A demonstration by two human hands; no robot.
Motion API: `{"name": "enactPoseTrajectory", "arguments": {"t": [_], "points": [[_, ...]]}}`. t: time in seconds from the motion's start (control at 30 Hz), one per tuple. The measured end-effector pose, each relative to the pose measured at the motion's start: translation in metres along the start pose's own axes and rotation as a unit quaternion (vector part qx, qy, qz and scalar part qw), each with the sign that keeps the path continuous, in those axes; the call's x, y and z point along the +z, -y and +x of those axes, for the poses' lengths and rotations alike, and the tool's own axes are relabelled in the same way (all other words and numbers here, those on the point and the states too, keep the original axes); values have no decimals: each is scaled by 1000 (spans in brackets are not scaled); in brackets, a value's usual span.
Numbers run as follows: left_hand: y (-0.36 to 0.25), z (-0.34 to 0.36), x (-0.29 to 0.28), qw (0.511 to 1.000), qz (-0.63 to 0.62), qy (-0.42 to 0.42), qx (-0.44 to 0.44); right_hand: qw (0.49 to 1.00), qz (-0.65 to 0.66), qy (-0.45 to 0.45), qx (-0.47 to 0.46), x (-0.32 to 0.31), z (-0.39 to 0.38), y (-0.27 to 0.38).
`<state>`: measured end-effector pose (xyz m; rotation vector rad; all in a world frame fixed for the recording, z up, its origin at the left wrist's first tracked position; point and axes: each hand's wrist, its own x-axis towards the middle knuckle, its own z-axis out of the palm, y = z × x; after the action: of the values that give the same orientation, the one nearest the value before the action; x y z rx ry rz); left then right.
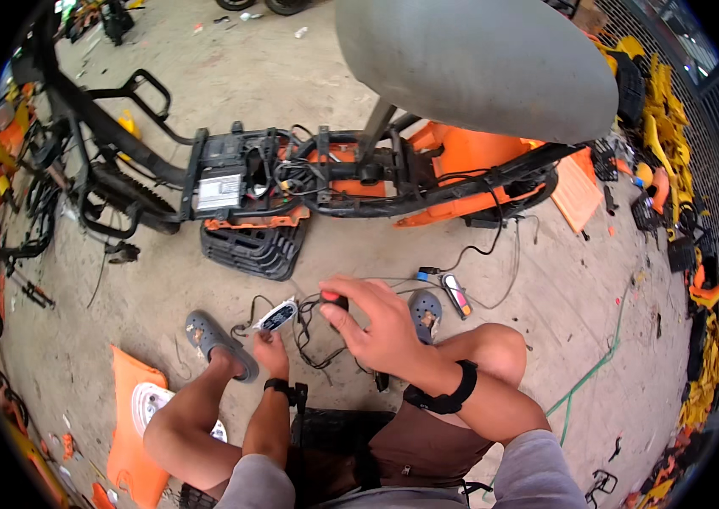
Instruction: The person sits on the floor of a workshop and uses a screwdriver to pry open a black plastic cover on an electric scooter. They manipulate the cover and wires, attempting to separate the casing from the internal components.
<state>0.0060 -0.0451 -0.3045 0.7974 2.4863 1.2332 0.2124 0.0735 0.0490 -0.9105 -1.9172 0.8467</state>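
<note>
Holding oblong, wht-rimmed, dark-faced display (pixel 278 316) w/ L hand (pixel 271 353).

Bright, diffuse light, soft shadows on the floor (pixel 359 246), fisheye-bent edges, black corners

The right hand (pixel 376 327) pinches, its forearm (pixel 499 405) slanting from near right; the left hand (pixel 271 353) curls at left.

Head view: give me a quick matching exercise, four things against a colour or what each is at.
1. Left hand
2. Right hand
3. Shoes
4. Cord at far right

A. Green
B. Pinching a red-and-black piece
C. Grey
D. At the display's near end

Pairs: 1-D, 2-B, 3-C, 4-A
</note>
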Motion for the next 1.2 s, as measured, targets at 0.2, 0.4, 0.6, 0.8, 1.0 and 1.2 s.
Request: {"name": "enactPoseTrajectory", "arguments": {"t": [0.2,0.4,0.6,0.8,1.0,1.2], "points": [[-112,33,-18,942,-259,173,-122,990,68,-2,120,20,-7,-17],[-252,8,-65,846,-433,307,-45,929,232,-60,282,31,2,-31],[-269,16,-103,856,-428,288,39,885,345,-56,308,18,19,-14],[-296,-37,-111,840,-379,373,112,880,369,-2,300,12,9,-6],[-275,-40,-84,844,-428,322,-10,829,450,-43,328,3,14,10],[-287,-27,-96,819,-512,243,-89,937,283,-7,203,18,4,-7]]}}
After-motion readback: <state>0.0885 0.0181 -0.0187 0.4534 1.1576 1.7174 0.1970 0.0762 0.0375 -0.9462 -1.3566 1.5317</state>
